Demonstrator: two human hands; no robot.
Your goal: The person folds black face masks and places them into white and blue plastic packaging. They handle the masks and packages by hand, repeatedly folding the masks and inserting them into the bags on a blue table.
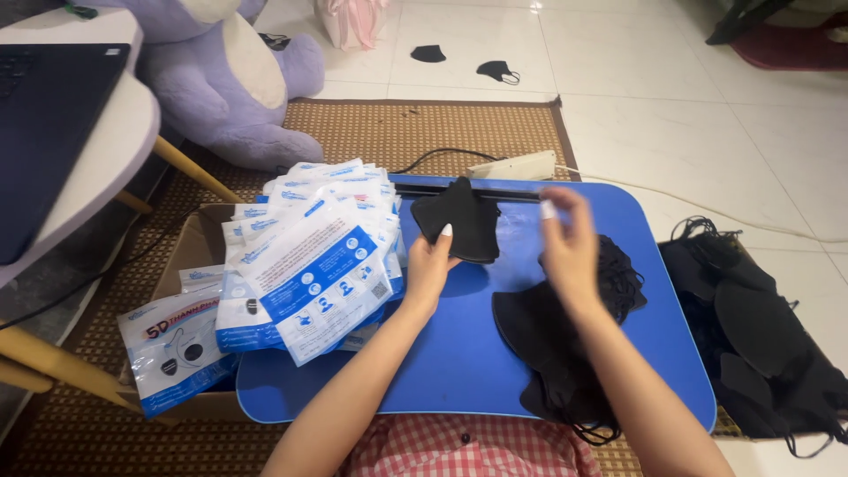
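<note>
At the near edge of the blue lap table (459,353) a red-checked garment shows, and both forearms reach out over it. On the near right part of the tabletop lies a loose pile of black face masks (565,344), their ear loops trailing over the near edge. The right hand (570,243) hangs above that pile with fingers loosely spread and motion-blurred; whether it pinches anything cannot be told. The left hand (430,265), nearer the middle, pinches a small stack of folded black masks (459,221) by its lower edge, holding it upright toward the far edge. Along the left edge, a heap of white-and-blue mask packets (309,256) spills off onto a cardboard box (199,247). Beyond the right edge more black masks (760,327) lie on the floor. At the far edge sits a bar-shaped sealer (517,165), and farther off a purple plush toy (238,79).
</note>
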